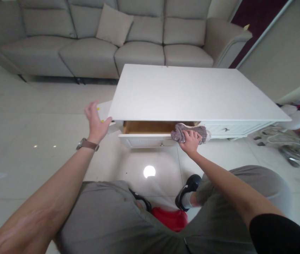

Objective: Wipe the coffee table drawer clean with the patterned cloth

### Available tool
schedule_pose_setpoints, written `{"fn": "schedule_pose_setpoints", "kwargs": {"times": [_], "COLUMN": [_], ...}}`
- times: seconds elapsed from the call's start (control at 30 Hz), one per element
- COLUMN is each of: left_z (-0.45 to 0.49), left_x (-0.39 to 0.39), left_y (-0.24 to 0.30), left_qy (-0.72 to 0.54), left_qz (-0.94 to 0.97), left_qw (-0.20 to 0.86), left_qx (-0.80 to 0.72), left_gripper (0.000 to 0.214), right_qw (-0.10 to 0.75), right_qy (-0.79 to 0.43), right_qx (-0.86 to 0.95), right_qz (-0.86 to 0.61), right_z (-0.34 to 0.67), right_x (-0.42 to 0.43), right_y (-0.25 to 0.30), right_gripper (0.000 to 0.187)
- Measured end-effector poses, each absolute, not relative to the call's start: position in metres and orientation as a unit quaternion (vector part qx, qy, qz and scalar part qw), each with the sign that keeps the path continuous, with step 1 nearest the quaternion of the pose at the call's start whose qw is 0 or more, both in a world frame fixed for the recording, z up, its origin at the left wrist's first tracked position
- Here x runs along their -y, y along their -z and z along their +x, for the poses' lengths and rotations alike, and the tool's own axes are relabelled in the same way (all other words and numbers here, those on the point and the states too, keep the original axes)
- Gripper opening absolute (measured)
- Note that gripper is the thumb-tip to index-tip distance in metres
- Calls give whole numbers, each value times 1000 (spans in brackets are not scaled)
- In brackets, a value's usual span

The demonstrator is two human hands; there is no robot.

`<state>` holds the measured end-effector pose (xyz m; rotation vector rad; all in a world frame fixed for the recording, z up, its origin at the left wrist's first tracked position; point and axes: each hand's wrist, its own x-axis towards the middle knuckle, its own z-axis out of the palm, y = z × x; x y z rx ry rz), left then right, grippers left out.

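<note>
My right hand grips a bunched grey-brown cloth at the right end of a pulled-out drawer. The cloth lies over the drawer's front corner and hides part of it. The drawer's wooden inside shows below the edge of a white coffee table. At the table's near left corner is my left hand, its fingers spread and slightly blurred, with nothing in it. Whether its thumb touches the table edge I cannot tell. Behind that hand a white panel with yellow spots is partly visible.
A grey sofa with a beige cushion stands behind the table. A second drawer on the right is closed. Metal-framed items crowd the right side. Something red lies on the tiled floor between my legs.
</note>
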<state>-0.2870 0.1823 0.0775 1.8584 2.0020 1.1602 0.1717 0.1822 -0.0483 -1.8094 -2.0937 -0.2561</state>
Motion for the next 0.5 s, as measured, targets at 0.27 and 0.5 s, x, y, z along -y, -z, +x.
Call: {"fn": "schedule_pose_setpoints", "kwargs": {"times": [0.27, 0.5], "left_z": [-237, -294], "left_x": [-187, -202], "left_y": [-68, -40], "left_qy": [-152, -278], "left_qz": [793, 701], "left_qw": [312, 282], "left_qx": [-501, -593], "left_gripper": [17, 35], "right_qw": [201, 137], "right_qy": [144, 170], "right_qx": [744, 760], "right_qz": [-621, -612], "right_z": [178, 183], "right_x": [-189, -191], "right_y": [56, 49], "right_gripper": [46, 42]}}
